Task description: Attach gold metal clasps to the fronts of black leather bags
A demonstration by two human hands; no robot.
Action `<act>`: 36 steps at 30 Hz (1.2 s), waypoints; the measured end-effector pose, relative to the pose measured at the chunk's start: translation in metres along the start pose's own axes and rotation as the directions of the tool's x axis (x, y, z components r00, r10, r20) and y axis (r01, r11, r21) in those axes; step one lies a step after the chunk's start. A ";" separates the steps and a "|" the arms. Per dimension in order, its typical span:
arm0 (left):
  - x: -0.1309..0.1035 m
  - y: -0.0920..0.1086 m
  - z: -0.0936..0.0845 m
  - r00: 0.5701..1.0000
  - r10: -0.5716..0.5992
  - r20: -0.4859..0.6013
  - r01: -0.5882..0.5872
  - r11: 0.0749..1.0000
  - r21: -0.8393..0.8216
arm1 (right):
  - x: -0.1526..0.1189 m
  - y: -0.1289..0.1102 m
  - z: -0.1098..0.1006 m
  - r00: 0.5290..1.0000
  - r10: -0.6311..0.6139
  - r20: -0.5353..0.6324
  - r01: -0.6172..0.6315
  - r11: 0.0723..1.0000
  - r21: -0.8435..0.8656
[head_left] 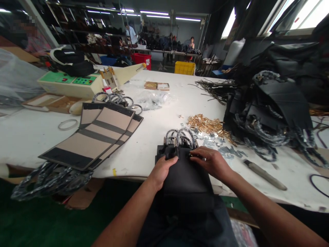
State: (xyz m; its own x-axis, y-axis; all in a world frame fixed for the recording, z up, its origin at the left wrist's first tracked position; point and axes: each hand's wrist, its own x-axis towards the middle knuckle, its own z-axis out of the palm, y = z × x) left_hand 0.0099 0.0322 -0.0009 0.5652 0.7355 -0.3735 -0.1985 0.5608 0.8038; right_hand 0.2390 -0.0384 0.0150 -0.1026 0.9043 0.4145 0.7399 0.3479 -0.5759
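Note:
A black leather bag piece (187,180) lies over the near table edge and my lap. Its plastic-wrapped handles (183,136) point away from me. My left hand (159,173) grips the upper left part of the piece, thumb on top and fingers mostly hidden. On the upper right, my right hand (212,162) pinches a small shiny metal fitting (190,155) between thumb and fingers, against the leather. Just beyond that hand are a pile of gold-coloured metal fittings (205,124) and scattered flat silver pieces (231,151).
Beige-and-black bag panels (110,128) overhang the table at left. Behind them stands a cream machine with a green panel (72,81). Black leather bag pieces (277,99) are heaped at right, near a tool with a long grey-brown handle (266,175). People are visible farther back.

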 end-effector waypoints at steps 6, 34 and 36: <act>0.000 0.001 -0.001 1.000 -0.003 0.004 0.003 1.000 0.026 | 0.007 -0.002 0.004 0.997 -0.026 0.073 0.033 0.995 -0.095; 0.000 0.004 0.002 1.000 -0.016 -0.009 0.016 0.999 0.036 | 0.034 0.006 -0.004 0.952 -0.072 0.298 0.104 0.990 -0.093; 0.001 0.004 0.002 1.000 -0.018 -0.016 0.019 0.999 0.044 | 0.035 0.007 -0.004 0.951 -0.075 0.300 0.102 0.992 -0.077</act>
State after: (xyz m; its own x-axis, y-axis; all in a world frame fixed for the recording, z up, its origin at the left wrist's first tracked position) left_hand 0.0110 0.0341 0.0026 0.5562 0.7310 -0.3954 -0.1520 0.5572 0.8163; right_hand 0.2433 -0.0050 0.0281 -0.3522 0.9083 0.2258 0.7743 0.4183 -0.4748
